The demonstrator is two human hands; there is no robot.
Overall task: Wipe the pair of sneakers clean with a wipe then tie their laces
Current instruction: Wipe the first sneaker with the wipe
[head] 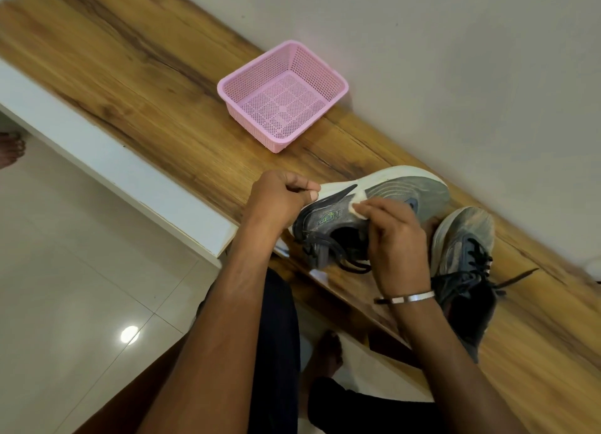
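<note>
Right now my left hand [279, 199] grips the tilted sneaker's [374, 206] heel while my right hand [393, 235] pinches a wipe [455, 202] against its side

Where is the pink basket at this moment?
In the head view the pink basket stands on the wooden shelf near the wall, above centre, apart from the sneaker that both hands work on.

On the long wood-grain shelf top [140, 85], against its wall-side edge: pink perforated plastic basket [282, 96]. Nearer along the shelf, tipped on its side, grey sneaker with white sole [383, 206], heel at the front edge. Just right of it, touching, second grey sneaker with dark laces [465, 258], toe toward the wall edge
</note>
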